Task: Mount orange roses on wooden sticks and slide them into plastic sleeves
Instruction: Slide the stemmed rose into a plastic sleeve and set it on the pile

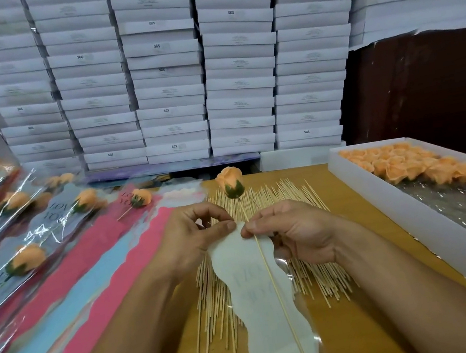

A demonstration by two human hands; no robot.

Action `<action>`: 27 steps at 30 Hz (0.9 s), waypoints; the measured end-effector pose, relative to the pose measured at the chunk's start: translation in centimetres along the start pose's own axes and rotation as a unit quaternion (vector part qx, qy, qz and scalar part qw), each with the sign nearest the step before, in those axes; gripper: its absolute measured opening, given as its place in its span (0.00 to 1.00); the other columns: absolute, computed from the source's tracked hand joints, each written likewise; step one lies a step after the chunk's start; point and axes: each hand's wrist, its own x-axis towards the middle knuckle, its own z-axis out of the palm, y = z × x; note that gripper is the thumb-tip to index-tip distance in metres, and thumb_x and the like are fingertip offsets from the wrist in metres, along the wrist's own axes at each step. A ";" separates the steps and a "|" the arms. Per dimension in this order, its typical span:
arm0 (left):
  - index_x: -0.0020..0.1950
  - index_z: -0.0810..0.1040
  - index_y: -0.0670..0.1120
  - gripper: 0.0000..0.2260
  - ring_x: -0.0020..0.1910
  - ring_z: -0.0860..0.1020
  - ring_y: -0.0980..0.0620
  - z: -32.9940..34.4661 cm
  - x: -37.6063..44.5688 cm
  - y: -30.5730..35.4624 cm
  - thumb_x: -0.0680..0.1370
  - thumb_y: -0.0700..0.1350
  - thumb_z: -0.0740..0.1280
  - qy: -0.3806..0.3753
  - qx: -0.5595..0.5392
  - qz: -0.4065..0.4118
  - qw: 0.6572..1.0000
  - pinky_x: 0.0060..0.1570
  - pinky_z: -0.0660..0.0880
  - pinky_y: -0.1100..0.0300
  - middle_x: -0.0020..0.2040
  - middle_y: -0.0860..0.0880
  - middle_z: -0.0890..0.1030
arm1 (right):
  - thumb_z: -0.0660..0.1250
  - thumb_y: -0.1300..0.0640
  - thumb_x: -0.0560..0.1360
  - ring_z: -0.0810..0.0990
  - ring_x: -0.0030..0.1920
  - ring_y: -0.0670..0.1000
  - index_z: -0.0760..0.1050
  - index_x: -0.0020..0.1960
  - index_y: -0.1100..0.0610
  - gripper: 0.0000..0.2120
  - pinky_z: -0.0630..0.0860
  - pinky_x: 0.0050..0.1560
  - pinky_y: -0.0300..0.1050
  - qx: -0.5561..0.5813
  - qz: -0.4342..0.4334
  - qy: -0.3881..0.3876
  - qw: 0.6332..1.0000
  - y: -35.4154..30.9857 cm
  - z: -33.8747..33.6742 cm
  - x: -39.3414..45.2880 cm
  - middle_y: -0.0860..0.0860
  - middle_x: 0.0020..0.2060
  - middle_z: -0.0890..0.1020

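Observation:
An orange rose [230,185] with a green base sits on top of a thin wooden stick [273,278]. The stick runs down inside a white plastic sleeve [261,298] with faint lettering. My left hand [193,241] pinches the sleeve's top edge. My right hand [296,233] pinches the stick and sleeve just below the rose. The rose head stands above the sleeve's mouth. Under both hands lies a spread pile of loose wooden sticks [315,281] on the wooden table [366,322].
A white tray [412,226] at the right holds several loose orange roses [422,167]. At the left lie finished sleeved roses [28,259] and a stack of pink and blue sleeves [85,286]. Stacked white boxes [167,80] form a wall behind the table.

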 end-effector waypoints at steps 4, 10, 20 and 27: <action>0.46 0.80 0.39 0.02 0.37 0.77 0.53 -0.1 -0.1 -0.2 0.76 0.37 0.71 -0.043 -0.023 -0.007 0.999 0.35 0.73 0.64 0.38 0.46 0.80 | 0.67 0.61 0.80 0.80 0.31 0.50 0.82 0.47 0.62 0.07 0.80 0.28 0.40 0.002 0.006 -0.005 1.000 0.0 -0.1 -0.1 0.51 0.33 0.80; 0.49 0.77 0.41 0.04 0.37 0.76 0.47 -0.3 -0.3 -0.1 0.78 0.41 0.69 -0.090 -0.055 -0.017 0.994 0.34 0.73 0.62 0.40 0.39 0.77 | 0.64 0.58 0.81 0.81 0.29 0.55 0.78 0.47 0.61 0.08 0.79 0.26 0.44 -0.002 0.049 -0.028 0.998 -0.3 -1.5 -0.4 0.56 0.34 0.75; 0.47 0.75 0.47 0.03 0.27 0.74 0.54 -0.7 -0.5 0.2 0.79 0.44 0.67 -0.202 -0.160 -0.043 0.965 0.27 0.71 0.63 0.33 0.48 0.76 | 0.59 0.57 0.84 0.75 0.23 0.44 0.74 0.49 0.57 0.08 0.61 0.14 0.31 0.115 0.029 0.181 0.976 -3.7 -6.4 2.5 0.54 0.30 0.81; 0.44 0.80 0.49 0.09 0.33 0.79 0.56 -0.5 -1.0 0.8 0.79 0.38 0.64 -0.328 -0.216 -0.078 0.916 0.33 0.75 0.64 0.37 0.51 0.80 | 0.58 0.63 0.84 0.78 0.22 0.45 0.74 0.49 0.60 0.08 0.70 0.19 0.33 0.106 -0.034 0.335 0.936 -6.7 -6.8 7.8 0.57 0.38 0.80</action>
